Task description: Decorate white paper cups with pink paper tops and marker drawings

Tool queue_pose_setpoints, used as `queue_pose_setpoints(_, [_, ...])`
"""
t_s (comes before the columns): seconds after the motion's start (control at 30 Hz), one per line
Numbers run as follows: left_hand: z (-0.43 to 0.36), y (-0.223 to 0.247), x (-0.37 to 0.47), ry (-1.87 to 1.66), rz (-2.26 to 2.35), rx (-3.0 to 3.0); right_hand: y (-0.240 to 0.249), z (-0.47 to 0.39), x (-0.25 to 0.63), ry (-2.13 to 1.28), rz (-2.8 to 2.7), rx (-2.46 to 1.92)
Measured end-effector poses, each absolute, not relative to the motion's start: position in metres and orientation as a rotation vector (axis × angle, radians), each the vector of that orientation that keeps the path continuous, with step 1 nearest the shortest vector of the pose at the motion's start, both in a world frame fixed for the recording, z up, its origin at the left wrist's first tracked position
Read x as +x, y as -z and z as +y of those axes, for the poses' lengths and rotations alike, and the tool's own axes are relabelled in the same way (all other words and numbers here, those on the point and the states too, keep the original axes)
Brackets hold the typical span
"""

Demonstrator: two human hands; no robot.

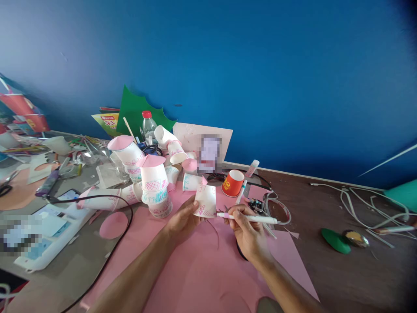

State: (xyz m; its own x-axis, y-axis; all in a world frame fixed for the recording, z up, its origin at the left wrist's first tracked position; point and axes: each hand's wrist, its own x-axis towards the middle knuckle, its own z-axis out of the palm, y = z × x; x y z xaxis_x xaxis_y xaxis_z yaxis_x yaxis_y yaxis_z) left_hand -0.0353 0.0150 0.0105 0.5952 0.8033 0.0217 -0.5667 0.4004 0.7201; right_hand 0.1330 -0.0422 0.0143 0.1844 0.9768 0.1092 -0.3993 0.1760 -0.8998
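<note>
My left hand point(185, 218) is wrapped round a white paper cup point(206, 200), which lies tilted with pink drawn marks along its lower edge. In my right hand point(249, 232) is a white marker point(257, 218) with a pink band, gripped like a pen. Its tip points left and meets, or nearly meets, the cup's edge. Left of the cup stands a stack of decorated paper cups point(154, 184) with a pink paper cone on top. A red paper cup point(232, 183) is behind my right hand. Under both hands lies a pink paper sheet point(192, 269).
More decorated cups point(125, 150) crowd the left and back, near a red-capped bottle point(149, 126). A black cable point(130, 217) curves across the left side. White cables point(365, 208) and a green paper piece point(335, 240) lie right. A blue wall point(260, 78) rises behind.
</note>
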Motion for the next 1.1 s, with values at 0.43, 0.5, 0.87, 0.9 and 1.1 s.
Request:
queue_pose_setpoints(0.43, [0.016, -0.009, -0.034, -0.867, 0.400, 0.654, -0.013, -0.045, 0.135, -1.168, -0.934, -0.875])
queue_pose_setpoints(0.5, [0.017, -0.006, -0.034, -0.878, 0.406, 0.626, -0.011, -0.044, 0.135, -1.151, -0.902, -0.865])
queue_pose_setpoints(0.87, [0.018, -0.006, -0.033, -0.874, 0.449, 0.584, -0.009, -0.041, 0.134, -1.124, -0.857, -0.825])
queue_pose_setpoints(0.9, [0.018, -0.006, -0.032, -0.875, 0.454, 0.580, -0.008, -0.042, 0.134, -1.116, -0.871, -0.829])
queue_pose_setpoints(1.1, [0.018, -0.007, -0.031, -0.894, 0.472, 0.550, 0.000, -0.044, 0.136, -1.087, -0.913, -0.869])
